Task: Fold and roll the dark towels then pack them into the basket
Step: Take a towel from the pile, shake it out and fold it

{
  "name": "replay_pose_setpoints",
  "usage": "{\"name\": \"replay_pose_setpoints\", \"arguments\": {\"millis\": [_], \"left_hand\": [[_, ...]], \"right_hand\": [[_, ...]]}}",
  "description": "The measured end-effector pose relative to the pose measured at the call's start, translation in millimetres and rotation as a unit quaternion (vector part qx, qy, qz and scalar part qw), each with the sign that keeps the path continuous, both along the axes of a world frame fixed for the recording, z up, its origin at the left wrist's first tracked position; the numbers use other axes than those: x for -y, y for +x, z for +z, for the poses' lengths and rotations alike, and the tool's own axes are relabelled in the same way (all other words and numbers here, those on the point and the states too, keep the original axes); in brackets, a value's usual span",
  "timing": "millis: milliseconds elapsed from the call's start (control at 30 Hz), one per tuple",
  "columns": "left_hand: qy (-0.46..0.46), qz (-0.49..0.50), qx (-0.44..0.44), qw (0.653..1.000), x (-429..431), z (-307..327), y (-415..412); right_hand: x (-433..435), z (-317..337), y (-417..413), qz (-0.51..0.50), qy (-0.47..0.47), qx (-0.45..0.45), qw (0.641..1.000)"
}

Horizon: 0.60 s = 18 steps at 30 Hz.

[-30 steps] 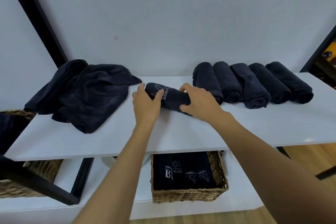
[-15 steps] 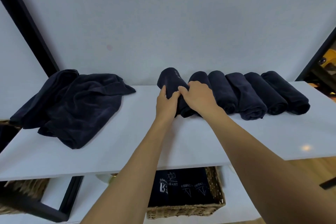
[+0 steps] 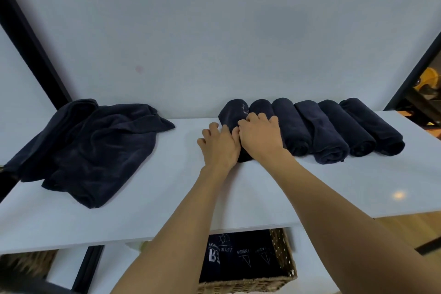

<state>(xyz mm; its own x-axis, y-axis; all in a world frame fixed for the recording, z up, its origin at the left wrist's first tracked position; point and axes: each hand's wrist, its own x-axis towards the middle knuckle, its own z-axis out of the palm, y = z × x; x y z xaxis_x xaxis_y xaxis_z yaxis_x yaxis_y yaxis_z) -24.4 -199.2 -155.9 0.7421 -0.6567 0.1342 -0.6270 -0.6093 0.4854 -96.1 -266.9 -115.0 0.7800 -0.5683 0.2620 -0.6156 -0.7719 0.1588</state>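
A freshly rolled dark towel (image 3: 232, 113) lies at the left end of a row of several rolled dark towels (image 3: 334, 131) along the back of the white shelf (image 3: 167, 186). My left hand (image 3: 218, 148) rests against the roll's left side with its fingers spread on the shelf. My right hand (image 3: 261, 137) lies on top of that roll and the one beside it, fingers curled over them. A heap of unfolded dark towels (image 3: 95, 148) lies at the left. Below the shelf a wicker basket (image 3: 286, 267) holds dark folded towels with white print.
A white wall stands right behind the shelf. Black frame posts (image 3: 31, 40) rise at the left and right. A second wicker basket (image 3: 26, 265) shows at the lower left under the shelf. Bare shelf lies between the heap and the row.
Both hands carried the rolled towel from the shelf's middle to the right and back, turned it lengthwise, and set it against the left end of the row. My left hand's fingers have spread.
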Motion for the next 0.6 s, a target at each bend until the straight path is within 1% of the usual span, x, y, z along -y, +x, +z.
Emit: {"name": "replay_pose_setpoints", "arguments": {"millis": [100,200,267,300,333,367,433,500,567,600], "left_hand": [[0.027,-0.056,0.035,0.997,-10.3,-2.3,-4.9],[0.079,-0.125,0.012,0.989,-30.9,4.2,7.6],[0.094,-0.148,0.011,0.984,-53.3,14.4,20.4],[0.094,-0.144,0.023,0.985,-66.3,20.2,26.7],[0.088,-0.129,0.041,0.987,-80.8,26.6,32.8],[0.074,-0.106,0.062,0.990,-96.6,33.1,38.4],[0.041,-0.049,0.099,0.993,-133.0,44.8,50.6],[0.024,0.014,0.128,0.991,-173.5,51.6,65.2],[0.017,0.105,0.151,0.983,-215.7,51.2,82.7],[0.029,0.156,0.155,0.975,-234.0,49.0,90.3]], "right_hand": [[-4.3,10.4,1.7,-0.033,0.039,-0.020,0.998],[-19.5,27.6,11.2,-0.068,0.027,-0.078,0.994],[-38.3,34.0,22.4,-0.042,-0.002,-0.082,0.996],[-50.2,35.1,29.3,-0.012,-0.004,-0.067,0.998],[-63.8,35.2,37.2,0.023,0.013,-0.043,0.999],[-79.3,35.6,44.4,0.057,0.049,-0.013,0.997],[-113.3,37.4,58.3,0.102,0.154,0.032,0.982],[-146.3,37.0,72.1,0.131,0.236,0.038,0.962],[-175.3,32.6,85.7,0.173,0.289,0.019,0.941],[-188.2,29.8,91.8,0.198,0.319,0.007,0.927]]}}
